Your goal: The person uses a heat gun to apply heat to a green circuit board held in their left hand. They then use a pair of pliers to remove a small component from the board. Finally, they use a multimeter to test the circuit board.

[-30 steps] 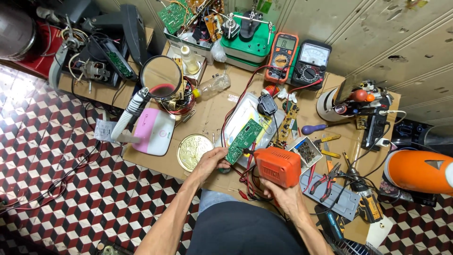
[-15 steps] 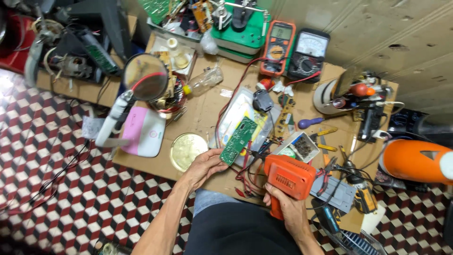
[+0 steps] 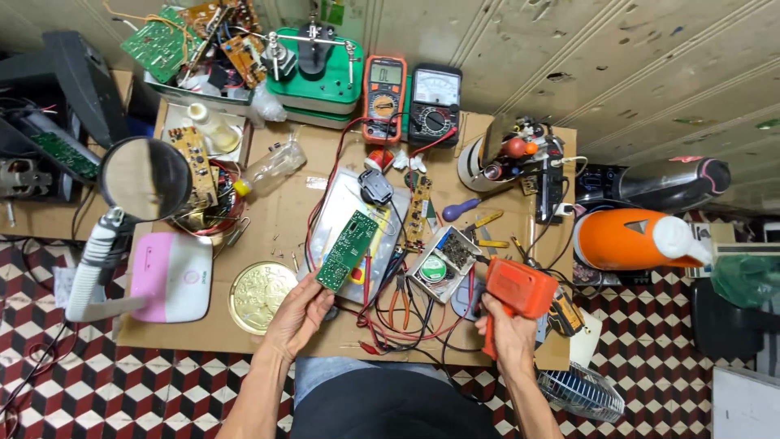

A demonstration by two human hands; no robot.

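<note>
Left hand (image 3: 296, 317) held green circuit board (image 3: 347, 249); right hand (image 3: 505, 332) gripped orange soldering gun (image 3: 517, 291).

Board sat centre frame, long axis running lower left to upper right, held at its lower corner. Gun at lower right, nose pointing left. Since the earlier frame the gun had shifted right, away from the board. Gun tip lost among tangled wires (image 3: 398, 313).

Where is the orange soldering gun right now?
In the head view, the orange pistol-shaped soldering gun is gripped in the right hand at the bench's near right, beside the small tin of solder wire.
</note>
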